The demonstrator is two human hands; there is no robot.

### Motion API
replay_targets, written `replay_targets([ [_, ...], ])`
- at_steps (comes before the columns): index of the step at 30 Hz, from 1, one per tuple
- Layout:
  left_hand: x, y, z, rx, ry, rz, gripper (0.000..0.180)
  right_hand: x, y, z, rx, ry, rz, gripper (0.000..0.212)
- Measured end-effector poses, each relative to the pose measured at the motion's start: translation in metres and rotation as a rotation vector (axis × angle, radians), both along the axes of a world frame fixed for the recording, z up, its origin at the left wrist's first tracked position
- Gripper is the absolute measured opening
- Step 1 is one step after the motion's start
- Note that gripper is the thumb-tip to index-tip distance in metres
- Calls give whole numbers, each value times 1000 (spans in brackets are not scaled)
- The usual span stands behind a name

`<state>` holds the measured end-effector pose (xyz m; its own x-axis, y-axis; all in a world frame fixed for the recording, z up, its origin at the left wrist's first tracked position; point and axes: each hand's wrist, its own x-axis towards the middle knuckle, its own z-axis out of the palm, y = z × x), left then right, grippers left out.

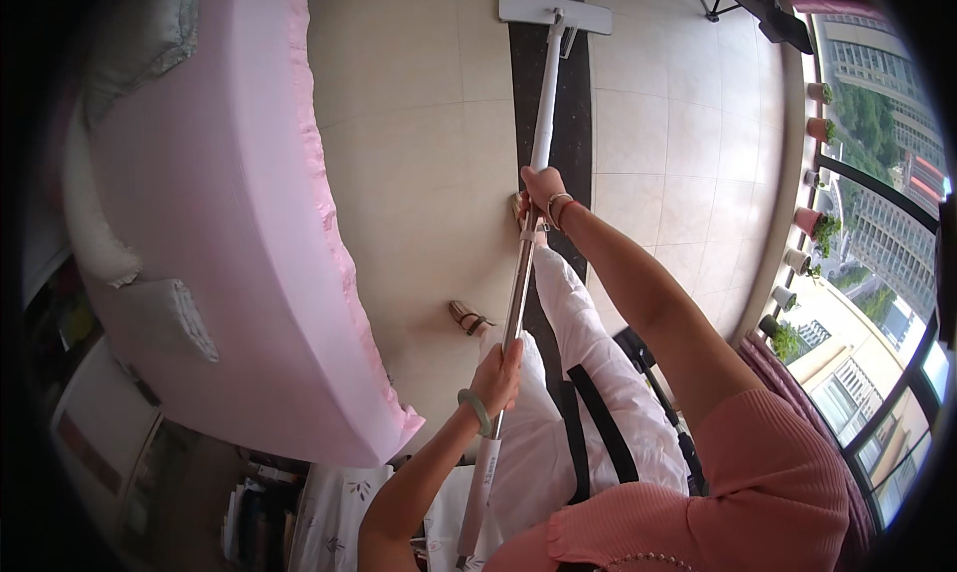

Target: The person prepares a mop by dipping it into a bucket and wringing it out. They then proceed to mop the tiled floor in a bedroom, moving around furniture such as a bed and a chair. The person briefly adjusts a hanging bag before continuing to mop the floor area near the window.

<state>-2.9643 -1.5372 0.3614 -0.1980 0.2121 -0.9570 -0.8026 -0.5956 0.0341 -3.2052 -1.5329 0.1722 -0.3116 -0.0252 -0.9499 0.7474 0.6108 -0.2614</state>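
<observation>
Beige floor tiles point(429, 123) beside a pink-covered bed point(219, 223). I grip a long white-and-silver flat mop point(533, 143) with both hands: right hand point(541, 188) clamped high on the pole, nearer the white rectangular head point(554, 11); left hand point(498, 373) clamped low. Its long axis runs straight ahead, with the head resting flat on a dark floor strip point(573, 123).

shiny metal mop handle point(518, 278), glossy tiled floor point(419, 123)
</observation>
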Motion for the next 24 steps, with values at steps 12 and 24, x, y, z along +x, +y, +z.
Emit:
replay_targets([
  [12, 343, -32, 155, -627, -122, -666, 41, 399, 5, 96, -174, -342, -461, 28],
  [24, 410, 105, 197, -29, -535, 120, 34, 504, 63, 131, -128, -579, 39, 35],
])
